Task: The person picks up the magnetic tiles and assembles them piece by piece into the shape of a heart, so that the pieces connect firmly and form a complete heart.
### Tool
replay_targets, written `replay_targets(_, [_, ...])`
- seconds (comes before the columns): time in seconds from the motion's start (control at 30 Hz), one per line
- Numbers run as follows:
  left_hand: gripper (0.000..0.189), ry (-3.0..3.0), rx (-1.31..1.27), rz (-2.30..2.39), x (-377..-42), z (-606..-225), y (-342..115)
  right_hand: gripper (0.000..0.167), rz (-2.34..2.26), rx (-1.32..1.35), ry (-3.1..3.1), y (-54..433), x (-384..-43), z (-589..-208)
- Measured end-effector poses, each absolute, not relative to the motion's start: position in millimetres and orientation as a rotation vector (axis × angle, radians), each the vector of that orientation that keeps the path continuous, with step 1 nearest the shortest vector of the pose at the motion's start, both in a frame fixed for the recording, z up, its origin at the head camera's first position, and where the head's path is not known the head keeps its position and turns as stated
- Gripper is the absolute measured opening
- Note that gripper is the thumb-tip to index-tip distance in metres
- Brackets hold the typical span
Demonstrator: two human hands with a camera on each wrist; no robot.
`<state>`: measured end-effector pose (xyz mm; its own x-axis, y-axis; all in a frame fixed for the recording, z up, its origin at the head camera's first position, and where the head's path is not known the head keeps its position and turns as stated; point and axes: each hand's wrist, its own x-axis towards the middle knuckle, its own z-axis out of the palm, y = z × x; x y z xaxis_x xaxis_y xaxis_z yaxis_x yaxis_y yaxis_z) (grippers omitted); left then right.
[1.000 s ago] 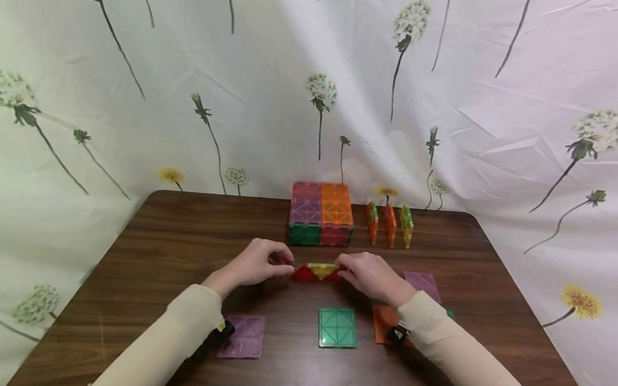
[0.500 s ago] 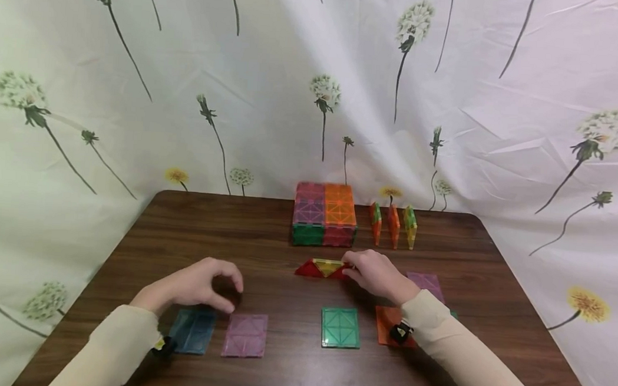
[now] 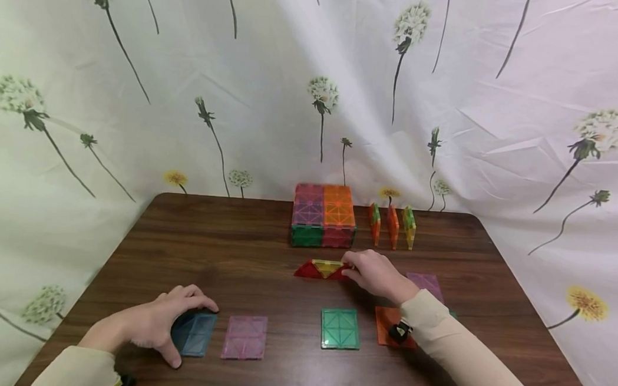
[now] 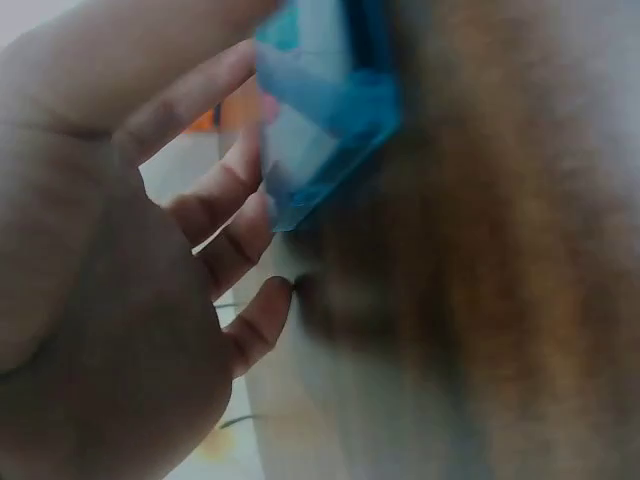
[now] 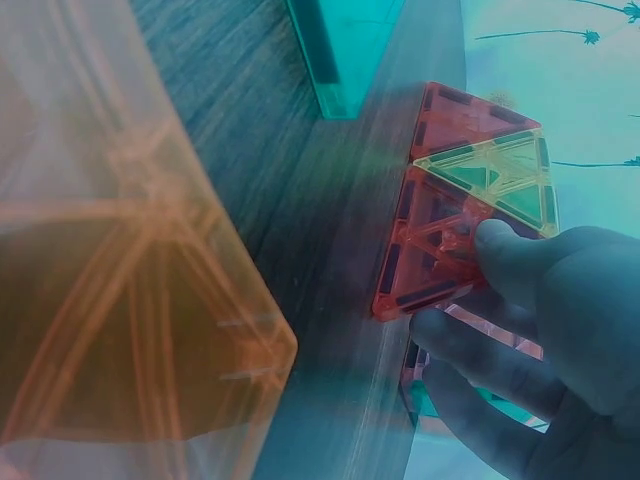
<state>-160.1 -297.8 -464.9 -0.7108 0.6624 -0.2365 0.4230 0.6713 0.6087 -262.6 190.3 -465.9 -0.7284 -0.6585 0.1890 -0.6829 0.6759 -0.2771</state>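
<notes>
In the head view my left hand (image 3: 154,322) is spread around a blue square magnetic tile (image 3: 196,335), thumb at its near edge and fingers along the far side. The left wrist view shows the blue tile (image 4: 325,110) close against the fingers. With thumb and fingertips, my right hand (image 3: 375,275) pinches the right end of an upright strip of triangular magnetic tiles. That strip joins two red triangle tiles (image 5: 435,235) with a yellow triangle tile (image 5: 495,175) between them. In the head view the hand partly hides the right-hand red one.
Flat on the table lie a purple tile (image 3: 245,338), a green tile (image 3: 340,329), an orange tile (image 3: 386,322) under the right wrist and another purple tile (image 3: 426,286). Behind the strip stands a tile box (image 3: 323,214), with three upright tile pieces (image 3: 393,227) to its right.
My left hand has left the left end of the triangle strip and come back down and left to the blue tile. My right hand stays on the strip's right end.
</notes>
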Motion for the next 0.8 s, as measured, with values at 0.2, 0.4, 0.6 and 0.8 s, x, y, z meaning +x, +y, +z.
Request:
replay_targets(0.2, [0.079, 2.512, 0.858, 0.715, -164, -463, -296, 0.007, 0.527, 1.139, -2.795, 191, -264, -465])
replay_targets(0.4, [0.078, 2.611, 0.867, 0.709, -173, -465, -299, 0.006, 0.512, 1.142, -2.799, 190, -263, -467])
replay_targets(0.6, [0.079, 2.751, 0.914, 0.861, -187, -471, -291, 0.006, 0.519, 1.133, -2.812, 190, -262, -468])
replay_targets(0.8, [0.084, 2.811, 0.929, 1.03, -205, -466, -259, 0.004, 0.515, 1.135, -2.799, 191, -263, -468])
